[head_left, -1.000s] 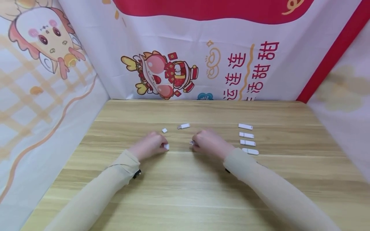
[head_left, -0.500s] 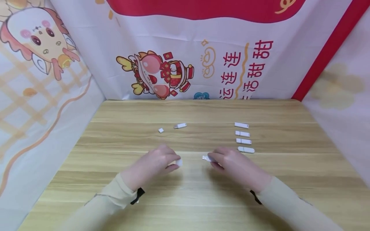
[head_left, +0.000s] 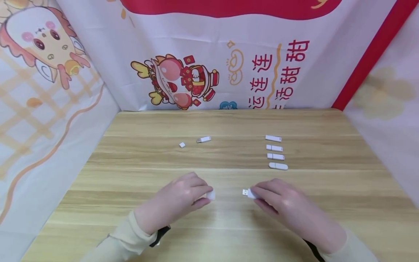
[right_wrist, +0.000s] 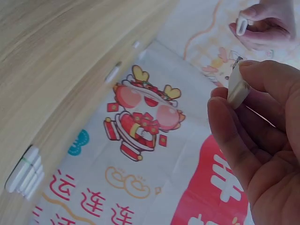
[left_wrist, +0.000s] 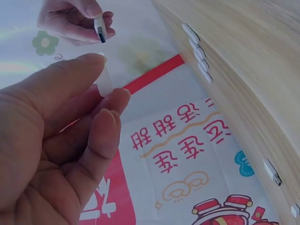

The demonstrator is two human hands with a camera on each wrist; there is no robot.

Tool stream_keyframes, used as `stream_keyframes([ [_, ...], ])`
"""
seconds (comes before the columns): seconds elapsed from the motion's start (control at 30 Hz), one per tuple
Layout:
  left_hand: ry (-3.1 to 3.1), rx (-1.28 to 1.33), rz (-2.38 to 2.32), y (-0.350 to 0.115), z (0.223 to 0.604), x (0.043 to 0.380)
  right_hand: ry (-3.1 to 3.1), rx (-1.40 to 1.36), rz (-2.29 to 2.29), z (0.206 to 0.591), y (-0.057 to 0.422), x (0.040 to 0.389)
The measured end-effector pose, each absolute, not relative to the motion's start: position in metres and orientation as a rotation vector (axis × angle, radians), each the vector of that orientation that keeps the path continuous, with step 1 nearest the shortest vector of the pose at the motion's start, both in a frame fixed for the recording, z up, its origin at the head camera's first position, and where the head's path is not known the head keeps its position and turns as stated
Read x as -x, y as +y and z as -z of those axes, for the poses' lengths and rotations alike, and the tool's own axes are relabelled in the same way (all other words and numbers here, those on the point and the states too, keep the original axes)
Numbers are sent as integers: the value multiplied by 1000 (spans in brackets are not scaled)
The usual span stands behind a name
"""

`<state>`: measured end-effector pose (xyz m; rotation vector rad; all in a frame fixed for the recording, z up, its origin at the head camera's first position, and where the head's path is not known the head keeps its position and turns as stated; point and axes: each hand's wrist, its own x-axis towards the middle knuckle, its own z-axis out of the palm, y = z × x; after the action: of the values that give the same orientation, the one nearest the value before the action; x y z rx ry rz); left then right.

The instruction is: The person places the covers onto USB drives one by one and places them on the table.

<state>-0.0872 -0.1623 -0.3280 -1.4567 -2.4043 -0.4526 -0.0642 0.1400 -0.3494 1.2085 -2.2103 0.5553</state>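
Observation:
Between thumb and fingers my left hand (head_left: 181, 198) pinches a small white USB stick cap (left_wrist: 104, 82), whose hollow end shows in the right wrist view. My right hand (head_left: 289, 203) pinches a white USB stick (head_left: 252, 193) with its metal plug bare and pointing left toward the cap. A gap separates cap and plug, and both hands are raised over the front half of the table. Farther back lies another uncapped USB stick (head_left: 204, 139), its plug to the left, with a loose white cap (head_left: 182, 145) beside it.
Several white USB sticks (head_left: 275, 157) lie in a column on the right of the wooden table (head_left: 157, 153); the nearest has rounded ends. A printed cloth (head_left: 203, 36) hangs along the back edge, with more cloth at both sides.
Both hands have lifted from the back of the table and come nearer, bringing the cap and the USB stick. The right hand also moved right, widening the gap between them.

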Motion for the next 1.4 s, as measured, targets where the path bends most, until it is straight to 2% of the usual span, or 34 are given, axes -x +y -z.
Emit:
stream_keyframes([
  [0.47,-2382,1524,422,-144,325,78,-2163,-1255,-593,344,129,47],
  [1.4,-2288,1549,365,-131,330,77,-2219,-1264,-609,353,120,49],
])
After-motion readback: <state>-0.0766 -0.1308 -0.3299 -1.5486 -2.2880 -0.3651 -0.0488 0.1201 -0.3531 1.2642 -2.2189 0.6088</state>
